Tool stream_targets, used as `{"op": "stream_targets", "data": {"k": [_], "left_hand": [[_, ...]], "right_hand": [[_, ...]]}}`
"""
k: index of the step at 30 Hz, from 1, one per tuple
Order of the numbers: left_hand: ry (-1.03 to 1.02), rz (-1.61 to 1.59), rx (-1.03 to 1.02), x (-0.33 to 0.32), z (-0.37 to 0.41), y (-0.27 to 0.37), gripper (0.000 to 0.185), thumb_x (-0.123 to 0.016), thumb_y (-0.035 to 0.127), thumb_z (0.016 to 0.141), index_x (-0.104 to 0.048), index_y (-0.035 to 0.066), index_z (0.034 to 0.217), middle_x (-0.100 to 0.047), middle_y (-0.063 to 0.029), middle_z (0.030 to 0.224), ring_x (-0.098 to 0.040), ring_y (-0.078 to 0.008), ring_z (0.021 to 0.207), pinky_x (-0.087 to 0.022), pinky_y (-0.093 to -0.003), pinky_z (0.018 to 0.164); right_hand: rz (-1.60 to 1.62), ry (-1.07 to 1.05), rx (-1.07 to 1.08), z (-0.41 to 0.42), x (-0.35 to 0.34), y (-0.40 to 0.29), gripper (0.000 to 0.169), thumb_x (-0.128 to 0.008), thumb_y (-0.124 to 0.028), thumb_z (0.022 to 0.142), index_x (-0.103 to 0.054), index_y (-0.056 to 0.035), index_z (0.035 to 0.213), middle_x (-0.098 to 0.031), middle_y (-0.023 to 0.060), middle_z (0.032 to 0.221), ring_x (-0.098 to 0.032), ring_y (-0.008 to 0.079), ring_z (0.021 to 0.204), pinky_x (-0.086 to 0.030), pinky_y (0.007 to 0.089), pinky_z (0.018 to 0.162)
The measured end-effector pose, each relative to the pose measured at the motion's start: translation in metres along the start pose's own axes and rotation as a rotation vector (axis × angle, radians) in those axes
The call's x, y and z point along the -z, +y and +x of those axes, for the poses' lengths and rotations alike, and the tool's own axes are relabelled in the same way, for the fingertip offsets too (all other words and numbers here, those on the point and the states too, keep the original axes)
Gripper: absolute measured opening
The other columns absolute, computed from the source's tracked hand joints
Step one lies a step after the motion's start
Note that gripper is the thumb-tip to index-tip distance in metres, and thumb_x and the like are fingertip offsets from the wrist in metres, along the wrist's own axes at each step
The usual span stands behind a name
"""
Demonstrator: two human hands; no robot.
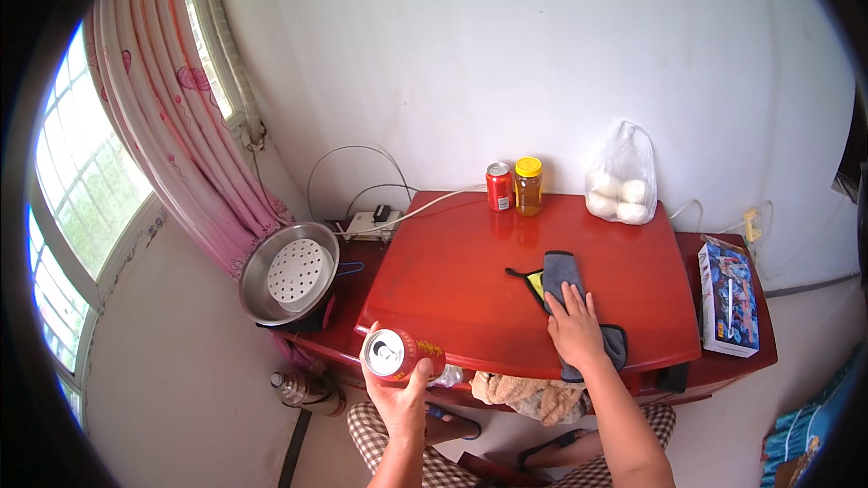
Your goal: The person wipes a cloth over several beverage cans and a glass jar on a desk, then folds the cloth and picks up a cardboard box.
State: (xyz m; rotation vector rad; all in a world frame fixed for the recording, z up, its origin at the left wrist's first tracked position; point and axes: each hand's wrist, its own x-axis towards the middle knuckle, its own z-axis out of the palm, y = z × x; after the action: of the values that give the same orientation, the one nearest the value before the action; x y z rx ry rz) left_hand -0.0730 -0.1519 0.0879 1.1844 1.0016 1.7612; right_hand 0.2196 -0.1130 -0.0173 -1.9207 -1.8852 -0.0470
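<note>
My left hand (400,403) is closed around an opened red drink can (407,354), held tilted at the front left edge of the red wooden table (447,285). Flat on a folded grey cloth with black edging (561,272) lies my right hand (575,329), near the table's front right. A yellow-green patch of cloth shows beside the grey one. At the back of the table, a second red can (499,187) stands next to a jar with a yellow lid (528,186). Further right is a clear plastic bag of white round buns (620,183).
A steel basin (254,291) holding a white perforated tray (296,272) sits left of the table, near a power strip (369,225). A colourful box (731,298) lies at the right. Below are bunched brown fabric (536,392) and a metal flask (305,390).
</note>
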Motion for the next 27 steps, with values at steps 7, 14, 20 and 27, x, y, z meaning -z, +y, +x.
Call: {"op": "stream_targets", "data": {"k": [7,14,20,27], "left_hand": [[0.083,-0.012,0.013,0.018,0.007,-0.004,0.080,-0.084,0.003,0.077,-0.044,0.001,0.146,-0.056,-0.0079,0.132,-0.057,-0.0168,0.117,-0.046,-0.0319,0.103],[0.099,0.050,0.002,0.038,0.004,-0.007,0.079,-0.081,0.008,0.082,-0.041,0.001,0.150,-0.055,-0.0082,0.139,-0.055,-0.0169,0.121,-0.044,-0.0325,0.106],[0.124,0.059,0.014,0.047,0.003,-0.008,0.081,-0.081,-0.002,0.078,-0.042,0.000,0.148,-0.051,-0.0089,0.141,-0.053,-0.0172,0.122,-0.045,-0.0315,0.106],[0.065,0.121,-0.040,0.046,0.003,0.002,0.079,-0.082,0.016,0.085,-0.041,0.002,0.151,-0.053,-0.0079,0.143,-0.054,-0.0169,0.123,-0.041,-0.0333,0.108]], "right_hand": [[-0.025,0.101,-0.178,0.065,-0.028,0.032,0.062,-0.062,-0.019,0.085,-0.051,-0.0051,0.145,-0.035,0.0327,0.155,-0.033,0.0438,0.147,-0.024,0.0516,0.123],[0.059,0.019,-0.147,0.147,-0.057,0.012,0.074,-0.065,-0.018,0.082,-0.042,-0.0051,0.150,-0.036,0.0275,0.158,-0.032,0.0406,0.149,-0.022,0.0507,0.124],[-0.004,-0.144,0.014,0.175,-0.090,-0.053,0.070,-0.059,-0.018,0.088,-0.040,-0.0103,0.155,-0.030,0.0219,0.163,-0.024,0.0344,0.154,-0.013,0.0480,0.126],[0.360,-0.052,0.685,0.141,-0.111,-0.124,0.057,-0.064,-0.001,0.073,-0.065,-0.0110,0.129,-0.057,0.0160,0.139,-0.052,0.0334,0.129,-0.037,0.0493,0.110]]}}
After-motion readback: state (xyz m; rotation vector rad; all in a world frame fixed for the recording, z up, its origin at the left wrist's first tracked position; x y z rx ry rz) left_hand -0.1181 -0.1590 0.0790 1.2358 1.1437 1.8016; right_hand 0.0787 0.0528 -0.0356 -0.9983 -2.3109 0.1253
